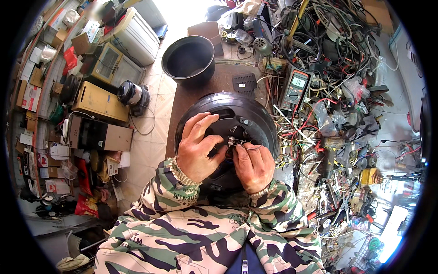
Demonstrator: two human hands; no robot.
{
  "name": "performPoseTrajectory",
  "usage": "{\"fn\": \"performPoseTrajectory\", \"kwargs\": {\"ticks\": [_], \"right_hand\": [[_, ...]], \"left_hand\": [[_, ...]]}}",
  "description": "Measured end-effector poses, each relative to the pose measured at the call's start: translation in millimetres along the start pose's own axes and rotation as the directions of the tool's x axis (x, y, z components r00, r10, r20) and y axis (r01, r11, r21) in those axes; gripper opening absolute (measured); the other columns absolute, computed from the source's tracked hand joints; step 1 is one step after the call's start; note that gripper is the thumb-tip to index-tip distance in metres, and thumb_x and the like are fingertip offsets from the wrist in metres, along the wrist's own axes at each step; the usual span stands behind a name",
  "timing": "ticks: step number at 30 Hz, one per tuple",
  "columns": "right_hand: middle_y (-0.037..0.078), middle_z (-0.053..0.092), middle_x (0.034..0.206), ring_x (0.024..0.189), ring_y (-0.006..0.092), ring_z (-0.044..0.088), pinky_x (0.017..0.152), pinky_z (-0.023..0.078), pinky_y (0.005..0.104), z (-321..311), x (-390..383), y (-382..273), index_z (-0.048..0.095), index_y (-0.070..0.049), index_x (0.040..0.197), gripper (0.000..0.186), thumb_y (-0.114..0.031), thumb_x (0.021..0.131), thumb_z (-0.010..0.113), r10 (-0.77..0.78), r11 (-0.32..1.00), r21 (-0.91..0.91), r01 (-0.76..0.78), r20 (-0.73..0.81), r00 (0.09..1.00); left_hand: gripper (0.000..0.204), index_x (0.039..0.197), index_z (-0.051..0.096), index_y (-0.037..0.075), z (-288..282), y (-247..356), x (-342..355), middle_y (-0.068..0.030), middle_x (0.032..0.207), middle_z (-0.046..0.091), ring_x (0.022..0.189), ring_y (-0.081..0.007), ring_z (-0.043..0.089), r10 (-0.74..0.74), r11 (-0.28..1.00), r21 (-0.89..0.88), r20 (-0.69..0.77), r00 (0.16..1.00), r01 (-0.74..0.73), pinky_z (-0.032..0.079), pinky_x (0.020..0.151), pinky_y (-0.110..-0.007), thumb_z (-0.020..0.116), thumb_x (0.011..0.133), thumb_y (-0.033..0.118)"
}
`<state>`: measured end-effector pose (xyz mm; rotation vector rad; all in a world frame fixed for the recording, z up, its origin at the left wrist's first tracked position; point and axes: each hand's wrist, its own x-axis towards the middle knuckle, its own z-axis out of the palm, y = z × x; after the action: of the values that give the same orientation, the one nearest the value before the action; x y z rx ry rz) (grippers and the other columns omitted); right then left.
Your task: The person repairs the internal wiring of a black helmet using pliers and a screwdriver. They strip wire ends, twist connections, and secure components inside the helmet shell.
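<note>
A round black plastic appliance housing [200, 106] sits close in front of my body, with openings and small fittings on its face. Over its middle, both hands meet at a small metal part [232, 141]. My left hand [197, 150] comes from the left; its thumb and index finger close in at the part's left end, while other fingers bend above the housing. From the right, my right hand [253, 169] pinches thumb and index finger beside the same part. What lies between those right fingertips is mostly hidden; something thin shows near them.
Beyond the housing stand a black pot [188, 59] and a dark slotted plate [244, 83] on the brown bench top [182, 98]. A multimeter [296, 89] lies to the right, amid heaped cables, tools and parts. Appliances and a cluttered shelf [43, 91] line the left.
</note>
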<state>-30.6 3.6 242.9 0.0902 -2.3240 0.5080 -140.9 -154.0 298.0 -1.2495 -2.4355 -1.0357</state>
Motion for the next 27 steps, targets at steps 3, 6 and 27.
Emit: {"fn": "performPoseTrajectory", "kwargs": {"ticks": [3, 6, 27], "right_hand": [[0.016, 0.068, 0.105, 0.084, 0.03, 0.065, 0.069, 0.054, 0.0409, -0.1, 0.8, -1.3, 0.071, 0.004, 0.114, 0.033, 0.0, 0.081, 0.074, -0.006, 1.0, -0.016, 0.006, 0.015, 1.0], [0.016, 0.068, 0.105, 0.084, 0.0302, 0.065, 0.069, 0.054, 0.0411, -1.4, 2.7, -3.0, 0.07, 0.005, 0.115, 0.034, 0.0, 0.081, 0.073, -0.012, 0.999, -0.043, 0.013, 0.031, 0.999], [0.015, 0.066, 0.102, 0.08, 0.0284, 0.062, 0.066, 0.051, 0.0409, 6.8, 19.3, -13.3, 0.069, 0.005, 0.103, 0.018, -0.003, 0.087, 0.069, 0.099, 0.987, -0.136, -0.083, 0.118, 0.988]], "left_hand": [[0.032, 0.092, 0.074, 0.005, 1.6, -2.5, -1.3, -0.0172, 0.14, 0.066, 0.136, -0.0412, 0.058, -0.003, 1.0, -0.001, 0.0, 1.0, 0.003, 0.051, 0.109, -0.05, 0.089, 0.065, -0.003], [0.032, 0.093, 0.074, 0.004, 1.2, -1.4, -1.3, -0.0174, 0.141, 0.066, 0.136, -0.0419, 0.058, -0.013, 1.0, -0.001, 0.019, 1.0, 0.013, 0.051, 0.11, -0.05, 0.089, 0.066, -0.002], [0.028, 0.095, 0.08, 0.005, -0.6, 1.5, -0.5, -0.0178, 0.146, 0.063, 0.136, -0.0414, 0.056, -0.025, 0.993, 0.113, 0.118, 0.993, 0.012, 0.041, 0.116, -0.055, 0.089, 0.069, 0.007]]}}
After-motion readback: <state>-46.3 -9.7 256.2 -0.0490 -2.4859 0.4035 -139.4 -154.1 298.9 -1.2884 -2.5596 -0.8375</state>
